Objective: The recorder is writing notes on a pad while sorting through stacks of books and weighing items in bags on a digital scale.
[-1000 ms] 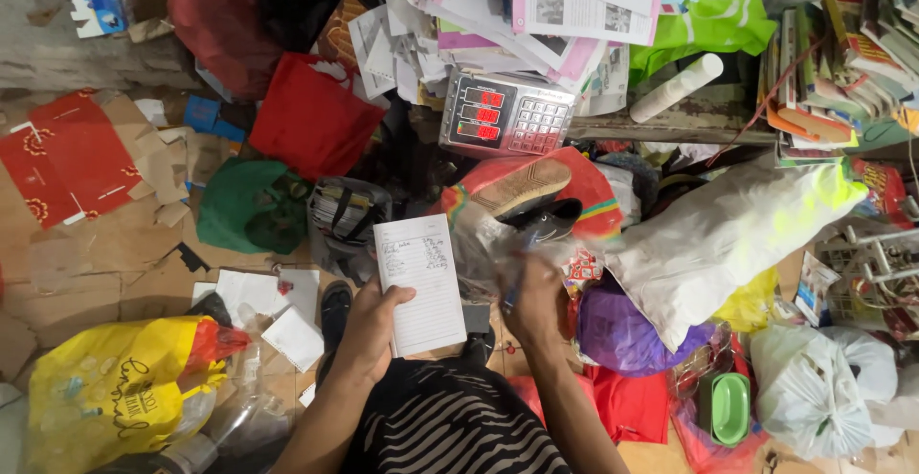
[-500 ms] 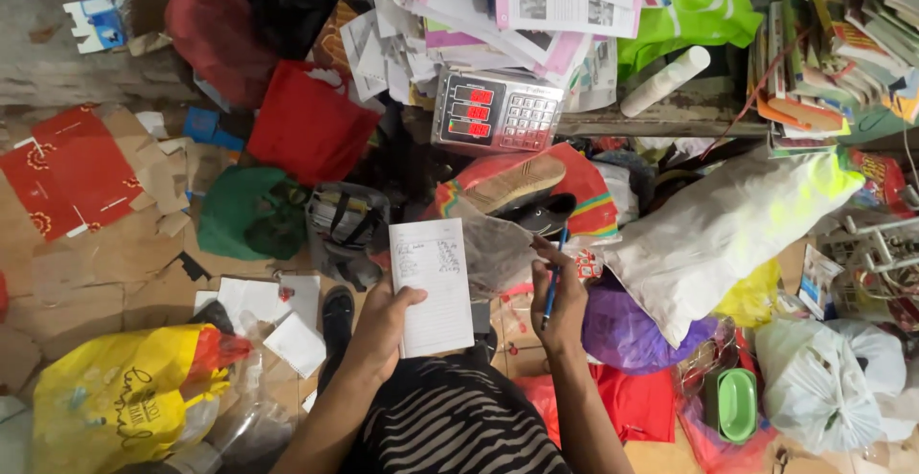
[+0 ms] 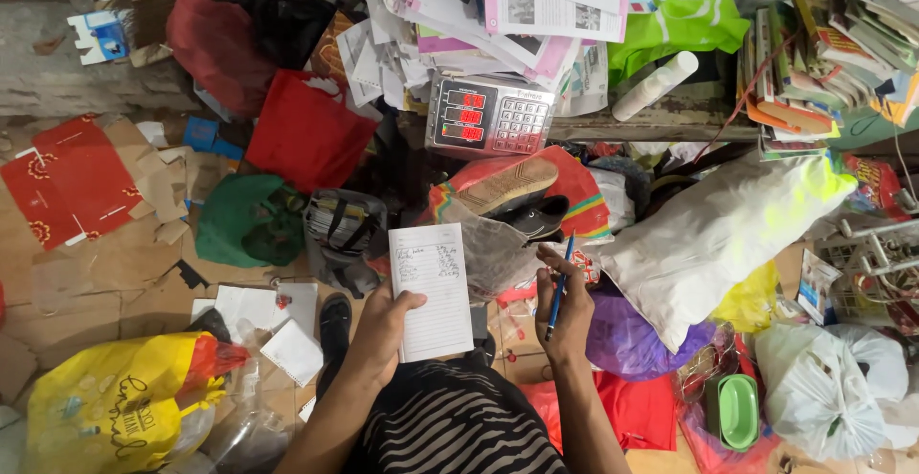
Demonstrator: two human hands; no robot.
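Observation:
My left hand (image 3: 381,326) holds a small white notepad (image 3: 433,287) upright in front of me, with handwriting in its upper part. My right hand (image 3: 565,304) grips a blue pen (image 3: 559,287), tip pointing down, just right of the notepad and apart from it. Beyond both hands a grey digital weighing scale with red displays (image 3: 490,116) sits on a shelf edge. Under it lie a clear plastic bag (image 3: 490,244) and shoes (image 3: 517,196) on a red striped bag.
Stacks of paper (image 3: 498,14) and books (image 3: 823,43) pile on the shelf. A big white sack (image 3: 718,235), purple bag (image 3: 632,340), red bags (image 3: 306,134), a green bag (image 3: 244,220), a yellow bag (image 3: 115,407) and flattened cardboard (image 3: 86,244) crowd the floor.
My right hand has let go of the clear plastic bag and risen with the pen upright beside the notepad. The notepad has shifted slightly up and to the right.

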